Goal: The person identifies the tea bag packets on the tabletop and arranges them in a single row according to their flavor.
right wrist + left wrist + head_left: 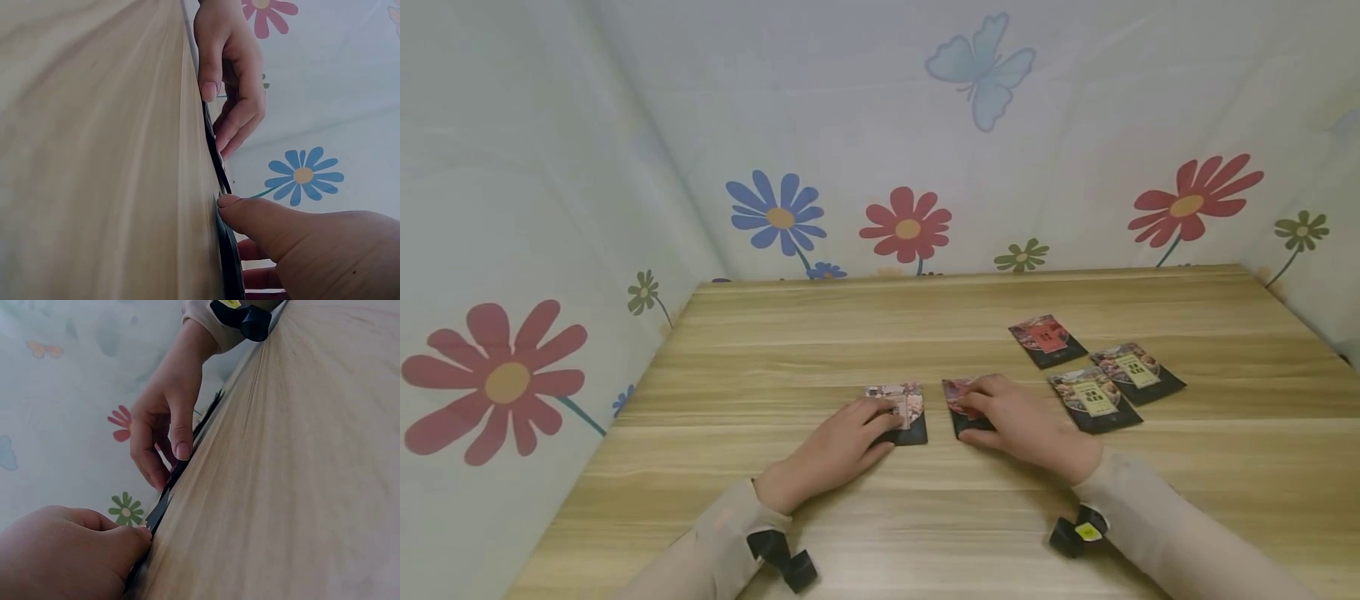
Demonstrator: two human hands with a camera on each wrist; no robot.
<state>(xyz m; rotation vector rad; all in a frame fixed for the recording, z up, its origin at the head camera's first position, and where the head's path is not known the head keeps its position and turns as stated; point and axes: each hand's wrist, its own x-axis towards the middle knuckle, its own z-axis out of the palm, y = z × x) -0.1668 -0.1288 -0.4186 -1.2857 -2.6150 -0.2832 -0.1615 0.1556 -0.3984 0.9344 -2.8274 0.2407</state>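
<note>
In the head view my left hand (842, 442) rests over a flat dark packet (913, 429) with a pale pink printed top. Its fingers lie across the packet's face and the thumb is by the lower edge. Just to the right, my right hand (1018, 425) lies over a dark packet with a red print (955, 396), fingers on the upper part, thumb near the bottom edge. A narrow gap of table separates the two packets. Both wrist views show fingertips and thumbs right at the thin packets' edges; the fingers partly hide the printed faces.
Right of my right hand lie two dark packets with yellow labels, the nearer one (1093, 404) overlapping the other (1138, 375). A red-labelled packet (1047, 337) lies behind them. The wooden table (820, 333) meets a flower-printed cloth (850, 125) at the back and sides.
</note>
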